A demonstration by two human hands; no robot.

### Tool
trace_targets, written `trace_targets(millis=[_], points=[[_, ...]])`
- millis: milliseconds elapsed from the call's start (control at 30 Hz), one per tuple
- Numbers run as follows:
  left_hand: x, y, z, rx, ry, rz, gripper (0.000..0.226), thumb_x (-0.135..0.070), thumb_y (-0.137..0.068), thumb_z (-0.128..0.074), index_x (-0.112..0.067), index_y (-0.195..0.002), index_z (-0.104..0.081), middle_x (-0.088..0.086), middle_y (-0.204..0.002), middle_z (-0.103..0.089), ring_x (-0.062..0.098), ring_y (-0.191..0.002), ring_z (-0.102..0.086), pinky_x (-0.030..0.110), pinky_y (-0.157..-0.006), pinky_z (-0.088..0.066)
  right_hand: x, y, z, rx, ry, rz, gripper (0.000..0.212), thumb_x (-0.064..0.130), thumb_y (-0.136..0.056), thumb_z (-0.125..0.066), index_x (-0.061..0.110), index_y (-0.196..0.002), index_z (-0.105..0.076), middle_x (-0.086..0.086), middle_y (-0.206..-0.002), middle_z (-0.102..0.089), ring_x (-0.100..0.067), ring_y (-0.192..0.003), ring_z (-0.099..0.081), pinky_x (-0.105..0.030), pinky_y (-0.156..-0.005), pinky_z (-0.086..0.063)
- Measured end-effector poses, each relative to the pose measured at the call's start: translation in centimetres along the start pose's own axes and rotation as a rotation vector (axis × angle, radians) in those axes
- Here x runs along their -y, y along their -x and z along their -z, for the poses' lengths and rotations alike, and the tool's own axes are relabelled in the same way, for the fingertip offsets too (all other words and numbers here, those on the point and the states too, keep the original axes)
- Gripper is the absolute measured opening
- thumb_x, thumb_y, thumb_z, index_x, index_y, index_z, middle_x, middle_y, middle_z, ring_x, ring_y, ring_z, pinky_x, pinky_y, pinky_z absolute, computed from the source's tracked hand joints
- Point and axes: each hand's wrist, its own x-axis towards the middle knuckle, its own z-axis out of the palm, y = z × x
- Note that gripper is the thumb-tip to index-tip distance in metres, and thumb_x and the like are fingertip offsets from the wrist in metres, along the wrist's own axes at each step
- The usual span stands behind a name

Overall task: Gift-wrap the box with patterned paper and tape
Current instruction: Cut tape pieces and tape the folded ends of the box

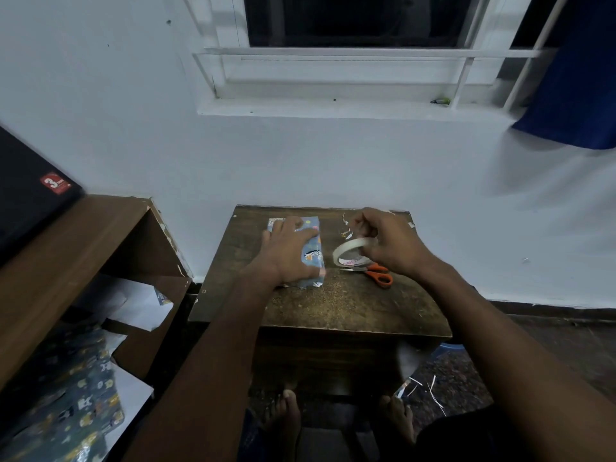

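A small box [313, 255] wrapped in blue patterned paper lies on the left half of a small dark wooden table [333, 305]. My left hand [286, 248] lies flat on top of it, fingers straight and pressing the paper down. Its far end shows unwrapped print. Just to the right, my right hand [390, 241] grips a white roll of tape [350, 251], tilted up off the table, with fingers curled over its rim. Whether a strip is pulled free I cannot tell.
Orange-handled scissors [376, 273] lie on the table under the tape roll. Small paper scraps [346, 228] lie near the far edge. A brown shelf [100, 245] at left holds loose patterned paper [73, 395]. My bare feet [286, 418] are below the table.
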Motion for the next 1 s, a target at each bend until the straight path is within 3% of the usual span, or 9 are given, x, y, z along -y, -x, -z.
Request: trace_targets(millis=[67, 167, 300, 433, 633, 767, 867, 1000], points=[[-0.9, -0.3, 0.1, -0.162, 0.264, -0.052, 0.051, -0.044, -0.091, -0.079, -0.032, -0.139, -0.065, 0.000, -0.141, -0.053, 0.020, -0.132, -0.048, 0.041, -0.113, -0.035, 0.3, 0.0, 0.1, -0.031, -0.028, 0.015, 0.047, -0.005, -0.078, -0.077, 0.018, -0.118, -0.066, 0.006, -0.083, -0.067, -0.003, -0.079, -0.060, -0.023, -0.067, -0.048], [-2.8, -0.3, 0.1, -0.279, 0.626, -0.103, 0.018, -0.028, -0.098, -0.074, -0.026, -0.115, -0.080, -0.010, -0.107, -0.072, 0.008, -0.095, -0.065, 0.029, -0.087, -0.053, 0.7, 0.1, 0.3, -0.057, -0.075, 0.029, 0.058, -0.003, -0.078, -0.077, 0.022, -0.128, -0.062, 0.003, -0.084, -0.066, -0.008, -0.078, -0.062, -0.017, -0.065, -0.045], [-4.4, -0.2, -0.2, -0.253, 0.761, -0.099, 0.019, -0.027, -0.098, -0.074, -0.020, -0.114, -0.081, -0.008, -0.101, -0.080, 0.008, -0.094, -0.073, 0.024, -0.085, -0.059, 1.1, 0.1, 0.2, -0.066, -0.086, 0.082, 0.072, -0.004, -0.078, -0.075, 0.021, -0.142, -0.055, 0.005, -0.083, -0.068, 0.001, -0.074, -0.061, -0.010, -0.065, -0.040], [-4.7, -0.5, -0.6, -0.314, 0.851, -0.072, 0.018, -0.025, -0.091, -0.083, -0.017, -0.107, -0.083, -0.004, -0.091, -0.081, 0.009, -0.084, -0.076, 0.024, -0.079, -0.060, 1.3, 0.5, 0.5, -0.085, -0.110, 0.109, 0.075, -0.005, -0.080, -0.074, 0.018, -0.148, -0.051, 0.002, -0.083, -0.073, -0.001, -0.070, -0.061, -0.009, -0.065, -0.041], [-4.8, -0.8, -0.9, -0.298, 0.950, -0.002, 0.013, -0.029, -0.087, -0.087, -0.019, -0.095, -0.086, -0.009, -0.092, -0.082, 0.007, -0.091, -0.077, 0.041, -0.091, -0.063, 0.9, 0.7, 0.6, -0.112, -0.090, 0.111, 0.081, -0.004, -0.078, -0.077, 0.022, -0.150, -0.050, 0.002, -0.087, -0.069, -0.003, -0.071, -0.059, -0.012, -0.064, -0.043], [-5.2, -0.9, -0.9, -0.345, 1.019, 0.050, 0.007, -0.017, -0.086, -0.085, -0.017, -0.093, -0.086, -0.007, -0.088, -0.082, 0.009, -0.089, -0.078, 0.041, -0.091, -0.063, 0.7, 0.7, 0.3, -0.115, -0.096, 0.116, 0.082, -0.004, -0.077, -0.079, 0.024, -0.149, -0.051, 0.005, -0.094, -0.070, -0.005, -0.083, -0.066, -0.015, -0.070, -0.050], [-5.5, -0.9, -0.8, -0.337, 1.101, 0.106, 0.007, -0.013, -0.088, -0.080, -0.016, -0.091, -0.086, -0.004, -0.088, -0.082, 0.013, -0.089, -0.078, 0.041, -0.091, -0.063, 0.7, 0.6, 0.1, -0.134, -0.100, 0.089, 0.069, -0.004, -0.076, -0.081, 0.021, -0.137, -0.060, 0.014, -0.095, -0.069, -0.007, -0.084, -0.068, -0.019, -0.072, -0.054], [-5.5, -1.1, -0.8, -0.304, 1.249, 0.221, 0.006, -0.014, -0.088, -0.080, -0.016, -0.089, -0.085, -0.002, -0.092, -0.082, 0.017, -0.094, -0.078, 0.043, -0.091, -0.063, 0.8, 0.5, 0.0, -0.137, -0.104, 0.053, 0.028, 0.002, -0.079, -0.085, 0.017, -0.098, -0.073, 0.013, -0.089, -0.072, -0.006, -0.079, -0.070, -0.035, -0.076, -0.061]])
